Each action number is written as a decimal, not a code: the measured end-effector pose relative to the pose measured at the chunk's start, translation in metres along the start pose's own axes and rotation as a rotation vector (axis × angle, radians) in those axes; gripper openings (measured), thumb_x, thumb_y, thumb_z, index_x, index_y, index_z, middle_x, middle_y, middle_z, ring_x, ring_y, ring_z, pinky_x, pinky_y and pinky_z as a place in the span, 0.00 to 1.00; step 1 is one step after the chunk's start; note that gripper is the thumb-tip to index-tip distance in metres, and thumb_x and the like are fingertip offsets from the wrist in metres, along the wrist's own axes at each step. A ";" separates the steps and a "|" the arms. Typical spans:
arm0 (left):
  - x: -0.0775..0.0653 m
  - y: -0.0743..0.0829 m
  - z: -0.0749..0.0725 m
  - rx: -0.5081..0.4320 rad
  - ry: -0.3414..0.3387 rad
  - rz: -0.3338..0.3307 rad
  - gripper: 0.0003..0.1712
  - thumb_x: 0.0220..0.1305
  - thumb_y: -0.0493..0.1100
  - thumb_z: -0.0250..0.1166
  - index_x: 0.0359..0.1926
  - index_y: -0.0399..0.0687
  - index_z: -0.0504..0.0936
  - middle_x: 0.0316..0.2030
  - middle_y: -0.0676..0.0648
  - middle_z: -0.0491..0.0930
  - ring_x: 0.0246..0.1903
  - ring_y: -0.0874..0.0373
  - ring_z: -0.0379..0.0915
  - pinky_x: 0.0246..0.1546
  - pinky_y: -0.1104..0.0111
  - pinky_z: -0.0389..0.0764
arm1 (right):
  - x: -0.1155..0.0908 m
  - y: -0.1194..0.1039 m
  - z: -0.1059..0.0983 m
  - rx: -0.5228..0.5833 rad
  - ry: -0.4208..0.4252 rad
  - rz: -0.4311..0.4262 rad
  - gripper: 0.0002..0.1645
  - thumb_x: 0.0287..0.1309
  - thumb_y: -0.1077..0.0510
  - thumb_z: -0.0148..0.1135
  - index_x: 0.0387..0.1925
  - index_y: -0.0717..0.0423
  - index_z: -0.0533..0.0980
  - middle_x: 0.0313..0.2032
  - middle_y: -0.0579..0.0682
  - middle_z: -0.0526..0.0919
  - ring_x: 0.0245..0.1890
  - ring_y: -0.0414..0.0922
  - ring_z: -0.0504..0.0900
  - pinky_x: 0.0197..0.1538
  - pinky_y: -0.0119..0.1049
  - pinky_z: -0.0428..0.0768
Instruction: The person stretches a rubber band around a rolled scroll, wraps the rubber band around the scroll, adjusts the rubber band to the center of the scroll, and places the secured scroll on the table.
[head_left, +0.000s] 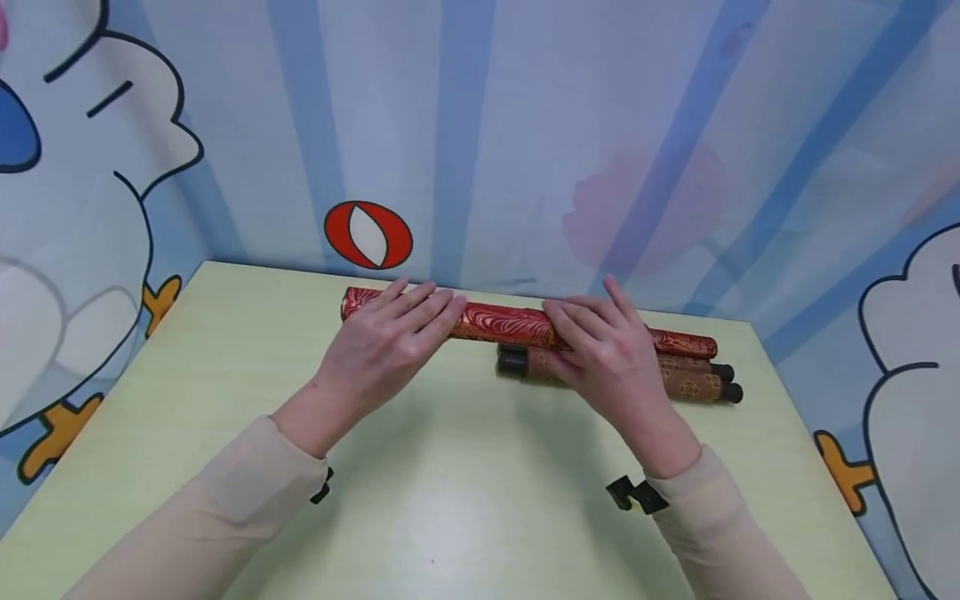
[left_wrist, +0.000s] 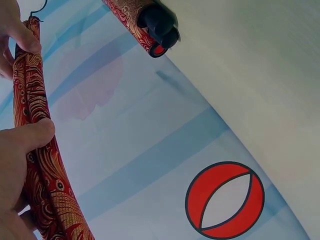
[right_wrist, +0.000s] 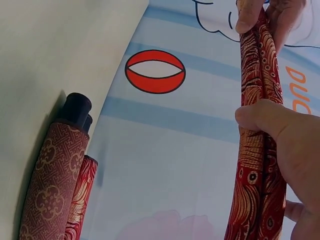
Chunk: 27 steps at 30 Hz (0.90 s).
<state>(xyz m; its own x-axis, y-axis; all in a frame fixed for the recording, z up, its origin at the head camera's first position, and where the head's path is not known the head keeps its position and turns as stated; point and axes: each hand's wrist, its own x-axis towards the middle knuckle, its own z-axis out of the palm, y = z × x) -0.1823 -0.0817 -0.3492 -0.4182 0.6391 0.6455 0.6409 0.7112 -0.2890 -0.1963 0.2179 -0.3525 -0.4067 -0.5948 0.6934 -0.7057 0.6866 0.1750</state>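
A long red-and-gold brocade roll (head_left: 502, 323) is held crosswise between my two hands, lifted off the table. A lengthwise groove runs down its near face in both wrist views. My left hand (head_left: 378, 342) grips it near its left end, thumb (left_wrist: 37, 135) pressed along the near side and fingers over the top. My right hand (head_left: 611, 358) grips the right part the same way, its thumb (right_wrist: 255, 115) across the groove. A thin dark cord loop shows past the right hand in the left wrist view. The roll's right end is partly hidden.
Brown patterned rolls with black end knobs, like scrolls (head_left: 693, 385), lie on the table (head_left: 450, 500) at the back right. Beside them, nearest the wall, lies another red brocade roll (right_wrist: 82, 200). A printed cartoon backdrop (head_left: 517, 150) stands along the back edge and both sides.
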 end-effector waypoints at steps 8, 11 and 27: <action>0.002 0.002 0.000 -0.019 -0.007 0.003 0.35 0.57 0.38 0.83 0.67 0.43 0.84 0.58 0.42 0.88 0.57 0.45 0.86 0.64 0.51 0.82 | 0.001 -0.002 -0.005 -0.033 -0.059 0.006 0.42 0.46 0.51 0.90 0.61 0.63 0.84 0.50 0.61 0.91 0.53 0.60 0.87 0.74 0.66 0.69; 0.002 0.001 -0.001 -0.025 0.005 -0.001 0.34 0.58 0.35 0.82 0.67 0.42 0.84 0.58 0.42 0.88 0.57 0.46 0.86 0.63 0.50 0.82 | -0.003 0.002 -0.010 -0.056 -0.049 0.029 0.45 0.43 0.51 0.91 0.62 0.63 0.83 0.50 0.62 0.90 0.54 0.61 0.86 0.74 0.67 0.69; 0.002 -0.001 0.001 -0.017 0.013 -0.013 0.34 0.58 0.37 0.82 0.67 0.42 0.84 0.58 0.41 0.88 0.57 0.45 0.86 0.64 0.49 0.82 | 0.004 0.003 -0.003 -0.007 0.003 0.009 0.35 0.45 0.60 0.89 0.57 0.64 0.86 0.47 0.62 0.91 0.51 0.61 0.87 0.75 0.67 0.68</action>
<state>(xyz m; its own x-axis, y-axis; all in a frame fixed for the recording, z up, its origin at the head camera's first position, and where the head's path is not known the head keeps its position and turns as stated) -0.1845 -0.0814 -0.3483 -0.4182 0.6256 0.6586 0.6459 0.7146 -0.2686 -0.1984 0.2190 -0.3465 -0.4110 -0.5876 0.6971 -0.6978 0.6948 0.1742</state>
